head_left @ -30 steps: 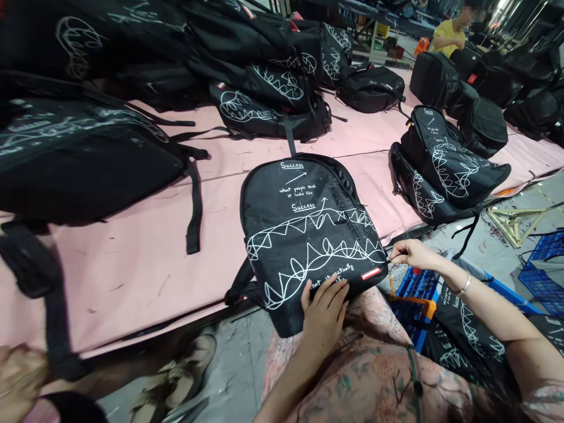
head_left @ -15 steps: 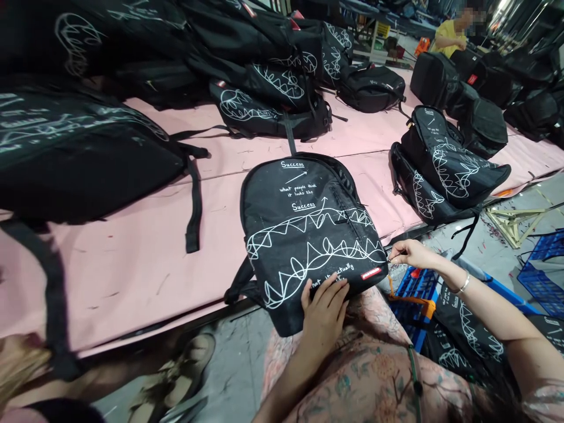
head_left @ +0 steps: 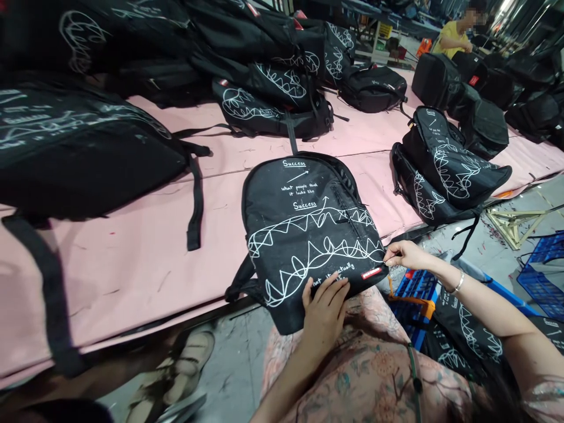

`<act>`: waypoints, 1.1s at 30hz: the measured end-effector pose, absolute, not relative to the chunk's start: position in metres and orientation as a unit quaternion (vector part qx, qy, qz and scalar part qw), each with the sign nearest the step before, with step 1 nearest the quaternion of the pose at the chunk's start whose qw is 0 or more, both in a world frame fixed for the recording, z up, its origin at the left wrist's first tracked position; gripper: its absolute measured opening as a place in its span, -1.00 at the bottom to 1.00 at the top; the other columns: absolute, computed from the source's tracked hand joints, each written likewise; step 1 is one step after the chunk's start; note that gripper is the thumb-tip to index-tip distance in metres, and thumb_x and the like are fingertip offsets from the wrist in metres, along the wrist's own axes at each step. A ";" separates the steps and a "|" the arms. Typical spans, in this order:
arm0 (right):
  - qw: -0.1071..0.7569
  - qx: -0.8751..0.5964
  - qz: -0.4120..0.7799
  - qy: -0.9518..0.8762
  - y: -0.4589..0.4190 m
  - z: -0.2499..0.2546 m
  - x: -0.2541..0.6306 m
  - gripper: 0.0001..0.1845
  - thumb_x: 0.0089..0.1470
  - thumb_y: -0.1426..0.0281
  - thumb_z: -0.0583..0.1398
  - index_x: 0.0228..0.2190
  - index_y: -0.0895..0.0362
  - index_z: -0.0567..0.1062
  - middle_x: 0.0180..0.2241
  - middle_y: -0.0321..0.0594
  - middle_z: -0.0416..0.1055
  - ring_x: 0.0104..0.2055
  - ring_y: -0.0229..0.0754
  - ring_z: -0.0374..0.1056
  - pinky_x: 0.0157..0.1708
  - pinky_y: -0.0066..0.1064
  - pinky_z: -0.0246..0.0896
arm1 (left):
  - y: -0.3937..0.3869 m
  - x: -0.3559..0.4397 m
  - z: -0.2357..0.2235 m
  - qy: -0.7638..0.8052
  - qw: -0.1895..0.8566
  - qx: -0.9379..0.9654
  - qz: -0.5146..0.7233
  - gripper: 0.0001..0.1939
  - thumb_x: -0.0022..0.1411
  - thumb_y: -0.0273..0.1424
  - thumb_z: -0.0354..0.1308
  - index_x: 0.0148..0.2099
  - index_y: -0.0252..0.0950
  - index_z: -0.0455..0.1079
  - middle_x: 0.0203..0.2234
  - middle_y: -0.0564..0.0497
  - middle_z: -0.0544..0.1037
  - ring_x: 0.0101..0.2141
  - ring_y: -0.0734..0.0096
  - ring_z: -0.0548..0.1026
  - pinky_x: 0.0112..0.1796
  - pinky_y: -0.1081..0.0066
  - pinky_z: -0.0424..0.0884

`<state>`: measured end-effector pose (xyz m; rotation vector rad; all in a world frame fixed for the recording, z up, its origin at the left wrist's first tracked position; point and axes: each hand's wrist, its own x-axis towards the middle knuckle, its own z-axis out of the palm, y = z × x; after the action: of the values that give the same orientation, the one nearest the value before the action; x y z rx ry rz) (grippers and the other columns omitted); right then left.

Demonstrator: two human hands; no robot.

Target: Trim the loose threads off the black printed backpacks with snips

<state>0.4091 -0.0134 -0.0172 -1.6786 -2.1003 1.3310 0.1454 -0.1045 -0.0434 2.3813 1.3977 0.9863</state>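
Observation:
A black backpack (head_left: 304, 235) with white scribbled lines and the printed word "Success" lies face up at the table's front edge, its lower end over my lap. My left hand (head_left: 325, 305) rests on its lower front with the fingers spread over the printed text. At the backpack's lower right side, close to the small red label (head_left: 373, 272), my right hand (head_left: 403, 255) pinches thumb and forefinger together. Whatever sits between those fingertips is too small to make out. A loose black strap (head_left: 241, 285) sticks out at the backpack's lower left.
More printed black backpacks lie on the pink-covered table (head_left: 141, 235), including a large one (head_left: 88, 158) at left and a stacked pair (head_left: 440, 170) at right. Blue crates (head_left: 544, 267) stand on the floor. A person in yellow (head_left: 452, 38) is at the far right.
My right hand has shifted slightly left, onto the backpack's side edge. My left hand and the backpack stay in place.

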 end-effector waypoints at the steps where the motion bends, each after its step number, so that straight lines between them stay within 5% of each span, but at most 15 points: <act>1: 0.069 -0.558 0.441 -0.700 -0.013 -0.016 0.407 -0.84 -0.14 0.36 0.23 -0.46 0.20 0.50 -0.49 -0.26 0.43 -0.44 -0.29 0.29 -0.42 -0.49 0.12 | -0.104 0.145 -0.043 0.473 0.104 0.808 0.335 -0.74 0.19 -0.51 -0.02 -0.11 -0.23 0.39 -0.17 -0.04 0.51 -0.04 0.25 0.38 0.12 0.06 -0.12; 33: 0.044 -0.559 0.471 -0.681 -0.011 -0.009 0.409 -0.80 -0.14 0.33 0.22 -0.44 0.22 0.50 -0.45 -0.23 0.43 -0.42 -0.26 0.29 -0.39 -0.46 0.14 | -0.106 0.144 -0.045 0.474 0.123 0.803 0.339 -0.73 0.20 -0.51 -0.02 -0.07 -0.24 0.38 -0.14 -0.02 0.50 0.00 0.26 0.34 0.13 0.03 -0.17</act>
<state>0.4087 -0.0109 -0.0086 -1.7097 -2.0816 1.4384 0.1439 -0.1065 -0.0451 2.3441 1.3826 0.9882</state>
